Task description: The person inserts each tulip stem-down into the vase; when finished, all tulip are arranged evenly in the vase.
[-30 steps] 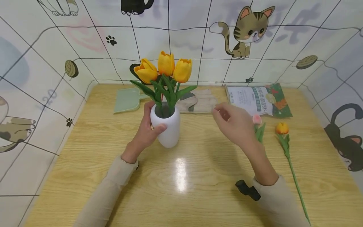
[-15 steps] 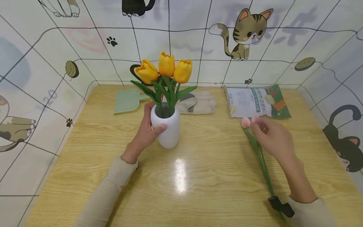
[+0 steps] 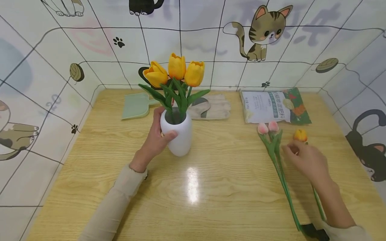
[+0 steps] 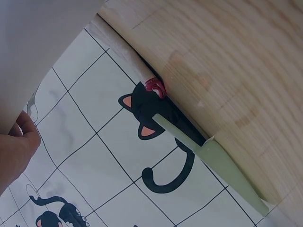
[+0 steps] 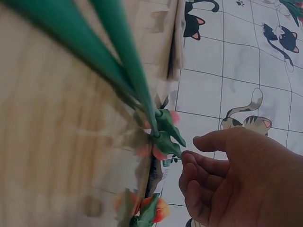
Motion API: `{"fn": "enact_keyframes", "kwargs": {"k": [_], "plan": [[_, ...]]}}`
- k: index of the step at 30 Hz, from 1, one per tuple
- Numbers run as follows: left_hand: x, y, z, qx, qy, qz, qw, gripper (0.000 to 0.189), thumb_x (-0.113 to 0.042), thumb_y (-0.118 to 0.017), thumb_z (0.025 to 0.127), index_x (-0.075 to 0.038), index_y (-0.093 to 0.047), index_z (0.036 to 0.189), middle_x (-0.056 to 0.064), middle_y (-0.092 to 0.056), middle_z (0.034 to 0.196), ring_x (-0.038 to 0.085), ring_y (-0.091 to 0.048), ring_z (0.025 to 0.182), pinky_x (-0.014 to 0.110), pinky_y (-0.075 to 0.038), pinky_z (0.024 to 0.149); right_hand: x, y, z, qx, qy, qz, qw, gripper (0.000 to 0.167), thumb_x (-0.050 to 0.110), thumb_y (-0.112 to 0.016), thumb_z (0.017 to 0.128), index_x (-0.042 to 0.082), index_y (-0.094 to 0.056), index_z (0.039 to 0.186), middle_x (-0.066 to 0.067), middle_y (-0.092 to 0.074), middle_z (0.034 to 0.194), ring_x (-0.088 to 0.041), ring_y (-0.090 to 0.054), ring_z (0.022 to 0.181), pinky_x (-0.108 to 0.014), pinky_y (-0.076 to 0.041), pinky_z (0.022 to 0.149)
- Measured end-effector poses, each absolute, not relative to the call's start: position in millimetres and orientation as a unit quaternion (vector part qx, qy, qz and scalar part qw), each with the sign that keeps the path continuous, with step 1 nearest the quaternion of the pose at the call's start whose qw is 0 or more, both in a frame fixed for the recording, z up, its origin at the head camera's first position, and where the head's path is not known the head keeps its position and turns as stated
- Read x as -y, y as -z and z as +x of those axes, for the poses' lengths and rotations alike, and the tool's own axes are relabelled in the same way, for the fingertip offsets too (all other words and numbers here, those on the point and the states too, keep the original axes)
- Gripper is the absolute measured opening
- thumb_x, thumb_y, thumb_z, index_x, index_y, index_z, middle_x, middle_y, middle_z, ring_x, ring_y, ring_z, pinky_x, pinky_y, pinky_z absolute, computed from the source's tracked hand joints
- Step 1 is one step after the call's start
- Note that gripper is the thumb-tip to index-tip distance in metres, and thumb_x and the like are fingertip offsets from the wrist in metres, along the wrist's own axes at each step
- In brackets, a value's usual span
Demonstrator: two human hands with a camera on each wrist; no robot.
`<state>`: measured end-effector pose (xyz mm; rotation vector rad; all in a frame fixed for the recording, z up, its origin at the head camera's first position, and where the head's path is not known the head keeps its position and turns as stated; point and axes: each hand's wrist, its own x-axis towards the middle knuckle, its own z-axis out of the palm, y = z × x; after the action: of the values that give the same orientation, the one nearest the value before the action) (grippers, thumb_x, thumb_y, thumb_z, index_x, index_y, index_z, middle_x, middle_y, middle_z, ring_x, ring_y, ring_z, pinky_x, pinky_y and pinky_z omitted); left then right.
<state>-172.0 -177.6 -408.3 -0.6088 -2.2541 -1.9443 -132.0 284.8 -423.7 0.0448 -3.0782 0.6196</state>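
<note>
Cat-print walls ring the wooden table (image 3: 211,187); left hand (image 3: 155,140) grips the white vase (image 3: 178,134), right hand (image 3: 304,160) (fingers loosely curled, empty) nears light, bendy pink tulips (image 3: 272,147), best pinched mid-stem.

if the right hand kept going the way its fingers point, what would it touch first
Probably the two pink tulips lying on the table: the right hand points its fingers up-left at their leaves and stems, close by but apparently not touching. The orange tulip lies just right of that line. Depth is hard to judge.
</note>
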Motion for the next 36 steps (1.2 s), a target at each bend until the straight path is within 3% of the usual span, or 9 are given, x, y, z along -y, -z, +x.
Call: {"fn": "enact_keyframes", "kwargs": {"k": [12,29,36], "plan": [[178.5,408.7,-168.5,0.739,0.642,-0.196,0.056,0.106,-0.081,-0.065,0.071,-0.011,-0.024,0.138,0.019,-0.043,0.136,0.025,-0.047,0.120,0.063,-0.036,0.104,-288.0,432.1,-135.1,0.977,-0.178,0.027,-0.110,0.053,0.050,-0.049,0.100,0.003,-0.066,0.115,-0.019,-0.072,0.106,-0.034,-0.068,0.085,-0.038,-0.047,0.057],[177.0,407.2,-168.3,0.741,0.639,-0.199,0.043,0.105,-0.082,-0.064,0.072,-0.013,-0.022,0.139,0.019,-0.042,0.137,0.028,-0.046,0.121,0.064,-0.037,0.103,-285.0,435.1,-137.5,0.974,-0.177,0.048,-0.132,0.044,0.040,-0.056,0.100,0.000,-0.069,0.109,-0.018,-0.073,0.102,-0.033,-0.069,0.084,-0.044,-0.051,0.062],[175.8,407.0,-170.0,0.737,0.640,-0.209,0.052,0.105,-0.081,-0.064,0.072,-0.010,-0.022,0.137,0.021,-0.042,0.136,0.022,-0.047,0.119,0.062,-0.037,0.103,-285.9,431.7,-137.5,0.974,-0.176,0.021,-0.143,0.042,0.037,-0.057,0.096,-0.001,-0.070,0.107,-0.019,-0.073,0.101,-0.027,-0.066,0.078,-0.037,-0.046,0.056]]}}
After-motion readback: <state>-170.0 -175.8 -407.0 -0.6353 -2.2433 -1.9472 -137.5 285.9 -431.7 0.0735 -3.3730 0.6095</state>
